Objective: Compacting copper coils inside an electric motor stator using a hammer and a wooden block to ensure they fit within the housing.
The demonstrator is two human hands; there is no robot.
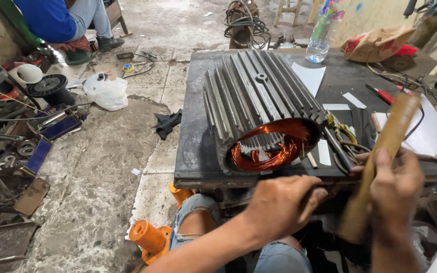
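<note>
Stator housing (259, 101) lies on our desk (193, 151), copper-wound mouth facing our hands: right (395, 187), nearer, grips a wooden stick (380, 156); left (279, 207) closed, contents unclear.

left hand (284, 205) curled, right hand (393, 189) fisted, grip tight

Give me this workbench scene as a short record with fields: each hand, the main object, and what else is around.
Left hand: closed around a thin tool, hard to make out, at the table's front edge
Right hand: gripping a wooden stick, tilted upward
Main object: finned motor housing lying on its side, copper windings showing at the open end
Surface: dark table
Nearby: clear plastic bottle, red-handled screwdriver, paper pieces
Floor: orange part
</note>
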